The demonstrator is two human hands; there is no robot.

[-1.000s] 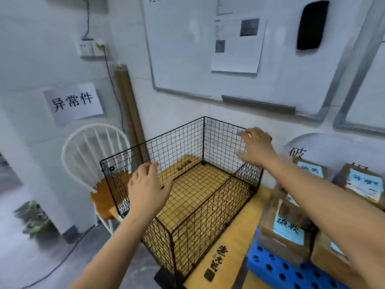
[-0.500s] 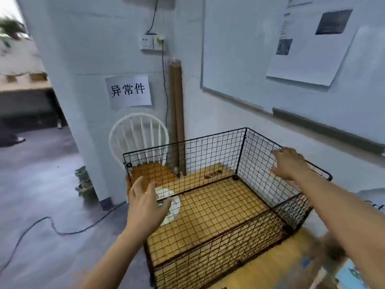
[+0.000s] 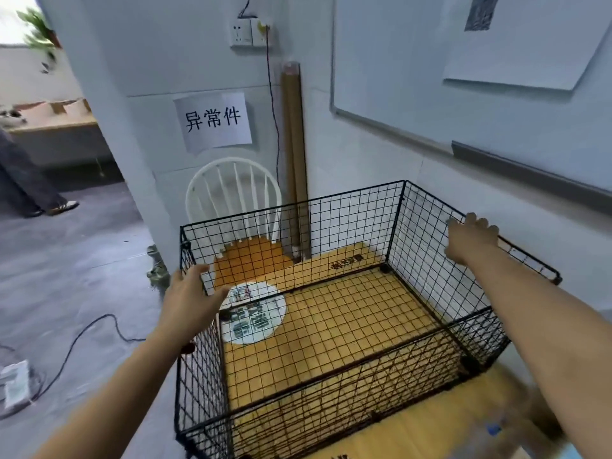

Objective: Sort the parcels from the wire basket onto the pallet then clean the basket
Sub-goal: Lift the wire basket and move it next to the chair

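The black wire basket (image 3: 347,207) stands open-topped on a yellow wooden surface (image 3: 430,429) by the wall, with no parcels inside. My left hand (image 3: 192,298) holds the basket's left rim, thumb spread toward the inside. My right hand (image 3: 470,241) grips the top of the right rim, fingers curled over the wire. A round white label (image 3: 253,313) shows through the mesh under the basket's left part. No parcels or pallet are clearly in view; the bottom right corner is blurred.
A white spindle-back chair (image 3: 231,190) with an orange seat stands just behind the basket's left end. Cardboard tubes (image 3: 294,160) lean in the wall corner. A black cable (image 3: 82,339) runs over the grey floor at left. A person's legs (image 3: 23,187) are at far left.
My view has swung left, so the parcels and blue pallet have left the frame. Both hands stay on the basket's left and right rims.
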